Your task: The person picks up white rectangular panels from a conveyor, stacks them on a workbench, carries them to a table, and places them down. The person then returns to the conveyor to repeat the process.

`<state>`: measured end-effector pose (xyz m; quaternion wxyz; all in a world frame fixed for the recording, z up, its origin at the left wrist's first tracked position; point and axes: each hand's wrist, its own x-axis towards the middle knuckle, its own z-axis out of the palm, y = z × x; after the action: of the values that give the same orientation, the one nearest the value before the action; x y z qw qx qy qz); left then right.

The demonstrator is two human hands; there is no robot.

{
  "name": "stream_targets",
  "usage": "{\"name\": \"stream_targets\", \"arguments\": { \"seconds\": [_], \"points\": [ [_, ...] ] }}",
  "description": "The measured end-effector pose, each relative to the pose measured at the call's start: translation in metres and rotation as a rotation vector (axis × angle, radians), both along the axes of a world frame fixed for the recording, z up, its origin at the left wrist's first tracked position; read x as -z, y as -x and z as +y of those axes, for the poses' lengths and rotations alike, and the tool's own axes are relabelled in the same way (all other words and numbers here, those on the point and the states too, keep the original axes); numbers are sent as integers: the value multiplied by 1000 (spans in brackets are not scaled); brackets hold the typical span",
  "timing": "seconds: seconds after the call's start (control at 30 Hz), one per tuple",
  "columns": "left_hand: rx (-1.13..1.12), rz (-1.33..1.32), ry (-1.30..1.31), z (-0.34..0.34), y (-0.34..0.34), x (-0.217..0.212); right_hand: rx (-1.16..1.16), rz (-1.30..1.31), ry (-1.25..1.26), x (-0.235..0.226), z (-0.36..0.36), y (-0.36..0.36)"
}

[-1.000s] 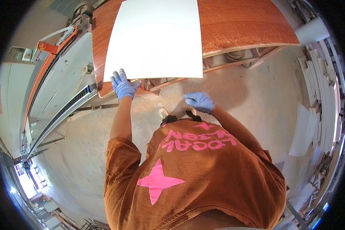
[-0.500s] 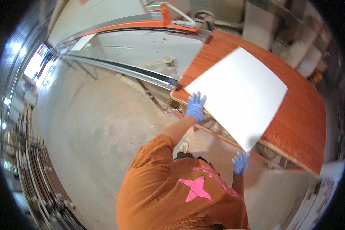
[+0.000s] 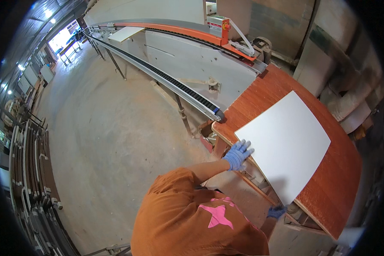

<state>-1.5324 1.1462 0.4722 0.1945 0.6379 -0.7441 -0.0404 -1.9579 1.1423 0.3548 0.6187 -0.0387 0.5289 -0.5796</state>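
A flat white panel (image 3: 292,141) lies on a reddish-brown wooden tabletop (image 3: 339,183), its near corner jutting past the table edge. My left hand (image 3: 238,155), in a blue glove, rests at the panel's left edge with its fingers stretched out and spread over it. Lower down, my gloved right hand (image 3: 277,212) is in shade at the near corner, fingers bent around the panel's edge; their tips are partly hidden.
A long grey and orange machine (image 3: 179,40) runs away to the far left, with a roller rail (image 3: 158,77) along it ending at the table. Another white board (image 3: 126,33) lies farther along. Stacked dark strips (image 3: 34,170) line the left; ducts (image 3: 350,98) stand far right.
The view has turned, so the table and panel sit lower and farther right. Both hands stay at the panel's edge, which keeps about the same place on the table.
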Motion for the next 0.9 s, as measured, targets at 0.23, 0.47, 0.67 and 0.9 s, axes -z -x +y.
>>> {"name": "stream_targets", "arguments": {
  "seconds": [0.23,0.47,0.67,0.9],
  "points": [
    [209,325,-67,19,-35,-1,280,786,-58,-43,-14,12],
    [-33,829,-83,26,-107,-21,-304,2110,180,-113,-2,-107],
    [-169,1257,87,24,-192,-34,-344,2059,-4,-113,-25,-177],
    [-495,1318,139,26,-283,-26,-92,2254,49,-87,-31,-182]
  ]
}}
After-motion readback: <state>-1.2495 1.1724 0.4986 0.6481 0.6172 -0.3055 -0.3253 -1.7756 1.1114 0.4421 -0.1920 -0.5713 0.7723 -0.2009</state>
